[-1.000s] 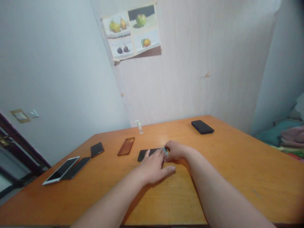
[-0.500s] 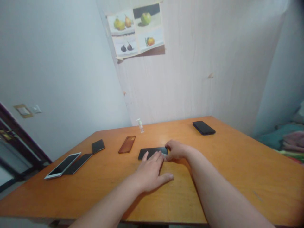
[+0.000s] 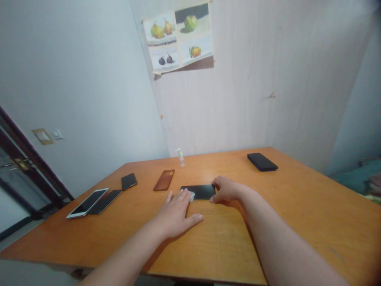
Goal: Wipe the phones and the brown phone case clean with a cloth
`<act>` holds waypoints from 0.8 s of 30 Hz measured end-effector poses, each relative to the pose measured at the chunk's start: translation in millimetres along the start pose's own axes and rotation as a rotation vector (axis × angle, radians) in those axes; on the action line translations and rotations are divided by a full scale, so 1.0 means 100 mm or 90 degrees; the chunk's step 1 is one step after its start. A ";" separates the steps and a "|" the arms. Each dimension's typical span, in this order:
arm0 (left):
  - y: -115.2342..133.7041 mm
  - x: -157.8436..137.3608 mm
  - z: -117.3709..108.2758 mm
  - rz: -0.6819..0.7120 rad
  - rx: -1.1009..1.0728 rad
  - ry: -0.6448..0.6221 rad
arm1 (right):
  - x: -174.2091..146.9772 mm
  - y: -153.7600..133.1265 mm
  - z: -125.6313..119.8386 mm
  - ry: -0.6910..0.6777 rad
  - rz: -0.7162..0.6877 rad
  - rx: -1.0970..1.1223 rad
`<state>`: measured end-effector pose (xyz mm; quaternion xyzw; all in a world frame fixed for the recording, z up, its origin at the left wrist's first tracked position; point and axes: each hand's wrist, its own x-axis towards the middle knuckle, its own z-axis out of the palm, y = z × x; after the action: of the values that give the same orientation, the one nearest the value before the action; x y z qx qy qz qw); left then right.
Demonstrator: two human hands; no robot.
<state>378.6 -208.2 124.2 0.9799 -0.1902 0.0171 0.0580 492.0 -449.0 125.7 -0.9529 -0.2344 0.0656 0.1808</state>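
A dark smartphone [image 3: 204, 192] lies flat on the table, its glossy face up. My right hand [image 3: 228, 190] grips its right end, with the thumb on the near edge and fingers on the far edge. At the phone's left end, my left hand [image 3: 178, 214] lies flat with fingers stretched out and thumb spread away. Under those fingertips a small whitish wipe [image 3: 192, 196] shows, pressed on the phone's surface and mostly hidden. A brown translucent phone case [image 3: 164, 180] lies beyond the left hand.
A small pump bottle [image 3: 180, 157] stands at the back of the wooden table [image 3: 232, 246]. To the left lie a white-framed tablet [image 3: 87, 203], a dark phone [image 3: 105, 201] and a smaller dark phone [image 3: 129, 181]. A thick black device [image 3: 262, 162] sits at the back right.
My left hand has slid leftward along the phone with the wipe, baring the screen's right part. My right hand stays at the phone's right end. The camera view has shifted slightly left.
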 end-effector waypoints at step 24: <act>-0.08 0.13 -0.02 -0.021 -0.004 0.006 | -0.01 -0.01 0.01 -0.005 0.005 0.002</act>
<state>394.0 -205.6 125.7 0.9827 -0.1736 0.0199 0.0621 490.8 -448.2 125.3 -0.9532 -0.2315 0.0703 0.1812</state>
